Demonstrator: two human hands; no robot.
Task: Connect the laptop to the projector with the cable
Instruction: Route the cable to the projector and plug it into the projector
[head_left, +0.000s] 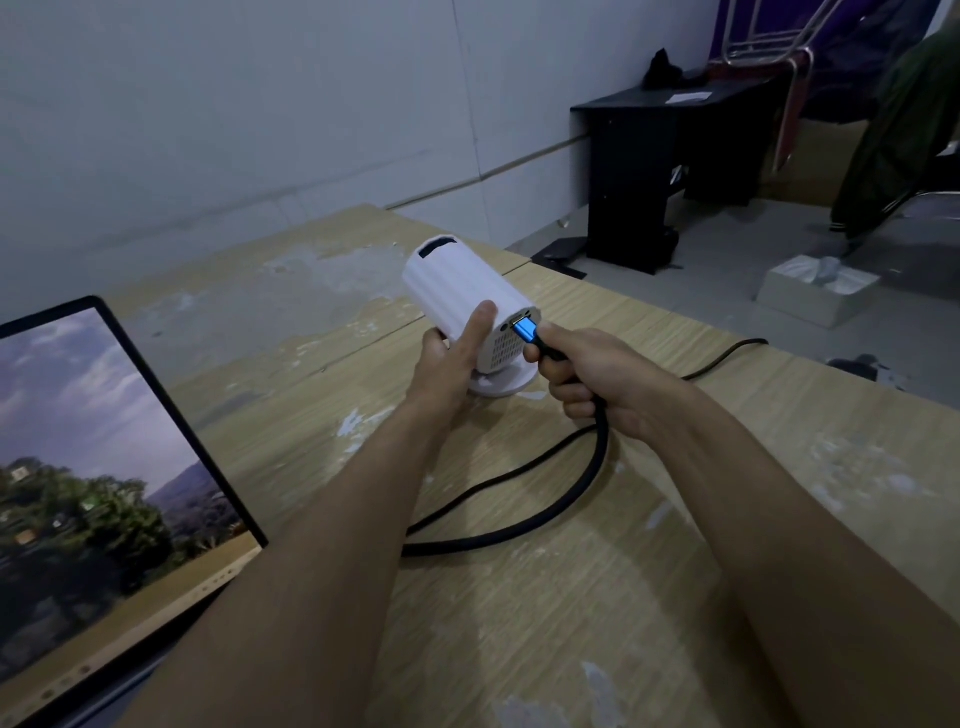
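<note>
Right hand (587, 382) fingers pinch the cable plug (525, 329) at the projector (462, 291); left hand (452, 358) fingers clasp its body.

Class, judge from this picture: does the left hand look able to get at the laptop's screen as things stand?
Probably yes, once it lets go. The left hand is gripping the white projector; the laptop stands open just to its left, with only bare table between them.
</note>
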